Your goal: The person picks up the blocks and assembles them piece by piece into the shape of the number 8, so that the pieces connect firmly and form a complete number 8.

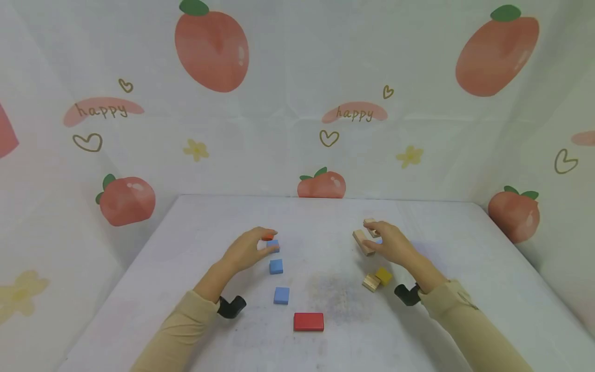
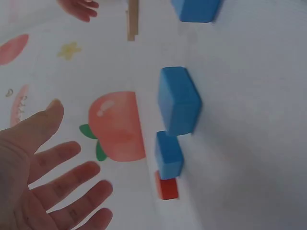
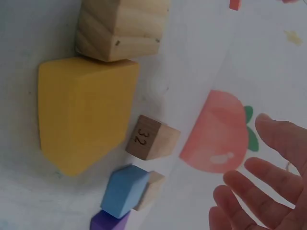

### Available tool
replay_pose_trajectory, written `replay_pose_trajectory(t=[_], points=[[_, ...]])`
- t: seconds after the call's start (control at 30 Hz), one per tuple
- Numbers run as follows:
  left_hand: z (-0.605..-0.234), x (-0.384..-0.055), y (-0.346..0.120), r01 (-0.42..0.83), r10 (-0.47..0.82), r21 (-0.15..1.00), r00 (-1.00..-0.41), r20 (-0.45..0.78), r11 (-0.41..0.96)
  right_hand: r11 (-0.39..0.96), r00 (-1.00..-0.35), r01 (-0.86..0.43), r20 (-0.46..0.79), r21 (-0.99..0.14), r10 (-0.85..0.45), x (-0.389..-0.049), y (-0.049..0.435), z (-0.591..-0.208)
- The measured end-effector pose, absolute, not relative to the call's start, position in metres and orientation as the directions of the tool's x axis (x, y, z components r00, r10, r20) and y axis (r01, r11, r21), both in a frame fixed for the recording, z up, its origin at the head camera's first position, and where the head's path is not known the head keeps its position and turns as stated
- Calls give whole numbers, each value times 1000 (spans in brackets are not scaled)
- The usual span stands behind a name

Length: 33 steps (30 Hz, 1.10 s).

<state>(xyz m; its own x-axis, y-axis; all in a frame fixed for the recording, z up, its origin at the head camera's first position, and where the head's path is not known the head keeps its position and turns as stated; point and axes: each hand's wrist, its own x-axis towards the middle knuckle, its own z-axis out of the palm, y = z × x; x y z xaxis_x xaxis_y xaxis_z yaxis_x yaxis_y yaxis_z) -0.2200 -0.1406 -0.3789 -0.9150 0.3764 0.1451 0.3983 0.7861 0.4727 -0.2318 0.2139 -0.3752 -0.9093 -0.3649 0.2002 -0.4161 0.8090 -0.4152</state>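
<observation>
My left hand (image 1: pixel 246 251) hovers at the left end of a row of blocks, fingers and thumb spread, nothing held. In the head view it overlaps an orange-red block (image 1: pixel 267 237) and a blue block (image 1: pixel 274 247); the left wrist view shows its fingers (image 2: pixel 72 187) apart from both. My right hand (image 1: pixel 392 245) hangs over the right group with loosely bent, parted fingers and holds nothing. Beside its fingertips lie a long wooden block (image 1: pixel 362 242) and another wooden block (image 1: pixel 370 223). A blue block (image 3: pixel 125 190) and a purple block (image 3: pixel 109 221) are partly hidden behind this hand in the head view.
Nearer on the white table (image 1: pixel 223 341) lie a blue block (image 1: pixel 276 266), another blue block (image 1: pixel 281 295) and a flat red block (image 1: pixel 309 322). A yellow block (image 1: pixel 384 276) touches a wooden block (image 1: pixel 371 282) at right. A patterned curtain (image 1: pixel 279 150) stands behind.
</observation>
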Motion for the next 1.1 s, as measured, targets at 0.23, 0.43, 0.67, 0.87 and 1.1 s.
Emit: replay_pose_trajectory(t=[0.23, 0.43, 0.67, 0.87, 1.1], points=[[-395, -224, -147, 323, 399, 621, -917, 18, 715, 786, -929, -364, 135, -500, -345, -243, 216, -386], [-407, -226, -151, 293, 422, 693, -906, -19, 659, 773, -949, -275, 32, -572, -314, -250, 218, -393], [-414, -229, -154, 316, 465, 712, -885, -17, 627, 753, -958, -204, -31, -625, -285, -256, 222, -401], [-420, -231, -155, 293, 477, 733, -877, -49, 614, 751, -965, -162, -58, -640, -257, -259, 223, -406], [-424, -232, -155, 293, 486, 732, -872, -59, 615, 760, -974, -118, -74, -639, -214, -260, 221, -406]])
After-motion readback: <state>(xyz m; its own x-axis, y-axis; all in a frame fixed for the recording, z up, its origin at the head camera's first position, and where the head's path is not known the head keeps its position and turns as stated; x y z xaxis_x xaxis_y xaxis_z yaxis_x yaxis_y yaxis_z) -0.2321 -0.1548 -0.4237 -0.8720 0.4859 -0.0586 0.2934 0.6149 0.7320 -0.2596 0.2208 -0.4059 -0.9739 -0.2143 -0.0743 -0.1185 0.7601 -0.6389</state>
